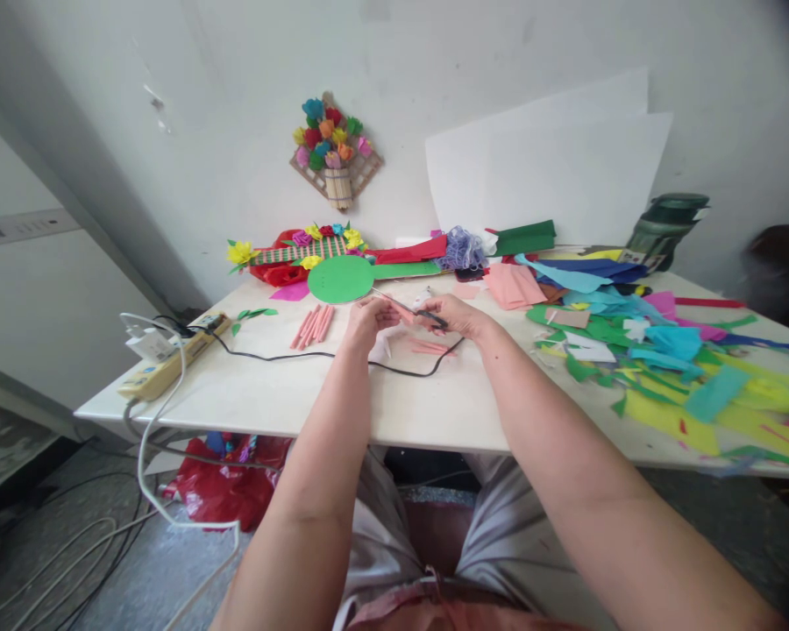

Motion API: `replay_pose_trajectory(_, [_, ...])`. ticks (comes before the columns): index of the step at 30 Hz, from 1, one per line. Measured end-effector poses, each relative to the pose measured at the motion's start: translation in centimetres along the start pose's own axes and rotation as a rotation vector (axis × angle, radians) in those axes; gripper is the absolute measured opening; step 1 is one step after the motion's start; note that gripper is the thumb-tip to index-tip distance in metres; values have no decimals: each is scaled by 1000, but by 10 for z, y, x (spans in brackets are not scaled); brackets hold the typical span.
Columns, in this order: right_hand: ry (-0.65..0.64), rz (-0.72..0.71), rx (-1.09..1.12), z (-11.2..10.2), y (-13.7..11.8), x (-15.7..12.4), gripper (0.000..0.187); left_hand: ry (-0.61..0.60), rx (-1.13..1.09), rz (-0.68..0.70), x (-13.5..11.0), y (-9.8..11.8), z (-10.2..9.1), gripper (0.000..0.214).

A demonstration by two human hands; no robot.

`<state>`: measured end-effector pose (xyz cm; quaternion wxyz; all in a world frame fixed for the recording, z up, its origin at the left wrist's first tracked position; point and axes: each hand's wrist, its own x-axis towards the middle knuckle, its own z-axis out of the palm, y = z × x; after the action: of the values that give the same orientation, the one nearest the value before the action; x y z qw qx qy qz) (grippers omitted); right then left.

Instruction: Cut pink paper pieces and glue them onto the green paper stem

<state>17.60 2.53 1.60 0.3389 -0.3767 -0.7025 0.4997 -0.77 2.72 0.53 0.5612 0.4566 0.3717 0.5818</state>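
Just above the middle of the table, my left hand (366, 317) pinches a piece of pink paper (402, 310). My right hand (457, 313) is closed on a pair of scissors (437, 321); their black handles show at its fingers, and the blades point left along the paper. Whether the blades are cutting it, I cannot tell. To the left of my left hand lies a small bunch of pink paper rolls (313, 327). Below my hands are loose pink strips (432, 347). A green paper-covered disc (340, 279) sits right behind my left hand.
A black cable (282, 358) crosses the table from a power strip (174, 358). Coloured paper scraps (684, 368) cover the right side, with a dark green bottle (667, 230) behind. Folded pink paper (514, 287) and purple shredded strands (461, 249) lie farther back. A red bag (227, 486) rests below.
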Motion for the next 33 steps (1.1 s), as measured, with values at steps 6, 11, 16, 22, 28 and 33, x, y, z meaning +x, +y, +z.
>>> replay_pose_trajectory(6, [-51, 4, -7, -2, 3, 1, 27, -9, 9, -7, 1, 0, 0, 11])
replay_pose_trajectory(11, [-55, 29, 2, 0, -2, -2, 27, -34, 16, -1, -1, 1, 1, 11])
replay_pose_trajectory(16, [-54, 44, -16, 3, -8, -6, 30, -36, 17, 12, -2, 0, 1, 10])
replay_pose_trajectory(22, [-80, 43, -1, 0, -10, -9, 30, -29, 40, 13, 0, -1, 0, 10])
replay_pose_trajectory(28, [-68, 20, 6, -3, -6, -9, 33, -21, 62, 23, 0, -2, -1, 9])
replay_pose_trajectory(33, [-56, -4, 19, -2, -8, -9, 31, -17, 33, 24, -1, -1, -1, 9])
